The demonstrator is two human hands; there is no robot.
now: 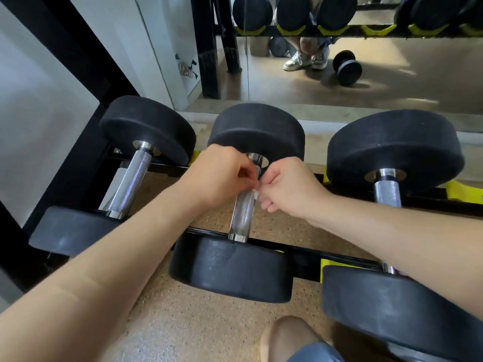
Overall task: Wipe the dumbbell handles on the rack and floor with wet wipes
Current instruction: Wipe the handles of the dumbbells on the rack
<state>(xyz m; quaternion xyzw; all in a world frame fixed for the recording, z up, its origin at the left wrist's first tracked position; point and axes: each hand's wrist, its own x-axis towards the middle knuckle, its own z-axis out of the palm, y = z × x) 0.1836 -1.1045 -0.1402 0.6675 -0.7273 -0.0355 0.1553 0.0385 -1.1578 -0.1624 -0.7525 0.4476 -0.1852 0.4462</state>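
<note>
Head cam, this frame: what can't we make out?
1. Wipe: only a white scrap shows; the fingers of the left hand and right hand hide the rest.
2. Middle handle: its far end is hidden under both hands.
3. Right dumbbell: the handle is crossed by the right forearm, and the near head is cut by the frame edge.
4. Floor dumbbell in the mirror: too small to judge its handle.

Middle dumbbell [236, 267] on the black rack [300, 250], flanked by two others. Left hand [222, 176] and right hand [290, 189] meet over its knurled handle [241, 215], their fingertips pinching a small white wipe [255, 193] between them.
</note>
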